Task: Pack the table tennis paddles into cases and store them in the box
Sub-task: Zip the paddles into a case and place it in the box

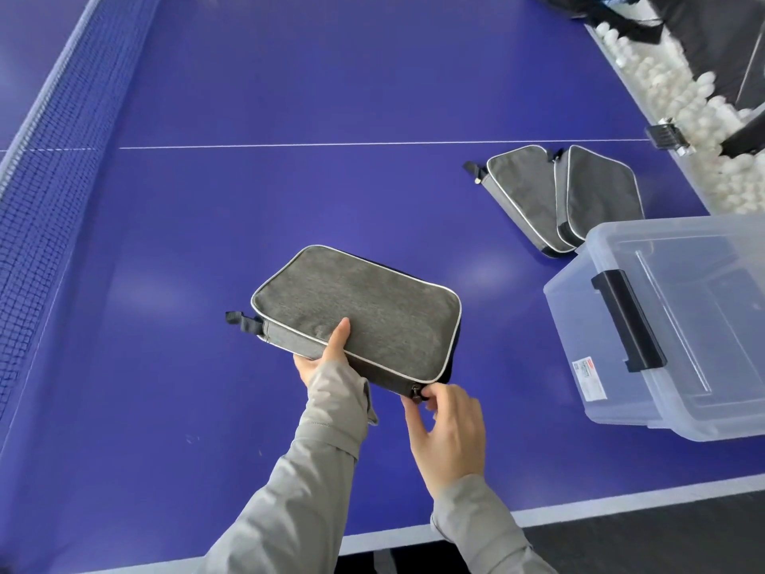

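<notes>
A grey rectangular paddle case (364, 312) with silver piping lies tilted just above the blue table. My left hand (325, 352) grips its near long edge, thumb on top and fingers underneath. My right hand (445, 424) pinches the zipper pull (415, 393) at the case's near right corner. Two more grey cases (559, 196) lie overlapping on the table at the right. A clear plastic box (679, 321) with a closed lid and a black latch stands at the right edge. No paddle shows.
The blue table tennis table (289, 180) has its net (45, 167) along the left. A long tray of several white balls (679, 97) runs along the far right side. The white table edge (414, 536) is close to me.
</notes>
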The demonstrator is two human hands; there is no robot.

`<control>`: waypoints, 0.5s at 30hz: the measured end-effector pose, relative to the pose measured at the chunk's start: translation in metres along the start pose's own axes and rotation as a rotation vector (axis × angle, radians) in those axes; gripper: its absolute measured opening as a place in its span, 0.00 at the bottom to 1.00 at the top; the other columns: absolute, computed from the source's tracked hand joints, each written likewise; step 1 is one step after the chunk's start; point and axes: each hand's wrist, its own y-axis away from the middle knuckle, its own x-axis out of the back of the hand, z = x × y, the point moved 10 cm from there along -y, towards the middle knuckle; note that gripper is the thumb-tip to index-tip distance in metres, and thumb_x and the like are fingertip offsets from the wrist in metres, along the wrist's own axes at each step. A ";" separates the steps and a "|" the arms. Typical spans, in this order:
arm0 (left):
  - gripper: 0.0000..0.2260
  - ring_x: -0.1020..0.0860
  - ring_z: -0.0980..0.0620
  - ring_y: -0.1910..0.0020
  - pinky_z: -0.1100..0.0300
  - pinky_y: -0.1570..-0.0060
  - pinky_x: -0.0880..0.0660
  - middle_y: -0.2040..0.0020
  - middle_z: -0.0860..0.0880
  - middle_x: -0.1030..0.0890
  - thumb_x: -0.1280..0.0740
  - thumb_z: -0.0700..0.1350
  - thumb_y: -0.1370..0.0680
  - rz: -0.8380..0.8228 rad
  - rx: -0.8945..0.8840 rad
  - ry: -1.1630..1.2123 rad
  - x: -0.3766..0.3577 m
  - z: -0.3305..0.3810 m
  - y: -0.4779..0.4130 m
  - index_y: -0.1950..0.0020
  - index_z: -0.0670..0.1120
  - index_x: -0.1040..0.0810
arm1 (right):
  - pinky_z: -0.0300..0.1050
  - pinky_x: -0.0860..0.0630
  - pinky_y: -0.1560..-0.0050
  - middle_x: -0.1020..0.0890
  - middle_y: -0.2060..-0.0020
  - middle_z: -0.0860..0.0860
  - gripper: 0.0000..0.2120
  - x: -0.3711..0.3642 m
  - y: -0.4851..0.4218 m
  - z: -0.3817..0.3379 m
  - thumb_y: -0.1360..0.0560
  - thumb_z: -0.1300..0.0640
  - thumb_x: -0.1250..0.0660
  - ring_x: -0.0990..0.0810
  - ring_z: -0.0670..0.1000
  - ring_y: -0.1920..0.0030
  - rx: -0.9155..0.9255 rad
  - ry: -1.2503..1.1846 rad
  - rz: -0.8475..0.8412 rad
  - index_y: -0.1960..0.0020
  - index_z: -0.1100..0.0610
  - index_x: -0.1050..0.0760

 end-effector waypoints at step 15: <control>0.18 0.19 0.47 0.57 0.46 0.45 0.23 0.51 0.48 0.17 0.21 0.49 0.40 -0.008 -0.006 -0.052 0.031 0.022 -0.009 0.55 0.55 0.24 | 0.38 0.33 0.73 0.25 0.76 0.51 0.12 0.020 -0.029 0.025 0.36 0.68 0.24 0.26 0.55 0.76 -0.053 -0.053 -0.048 0.68 0.61 0.28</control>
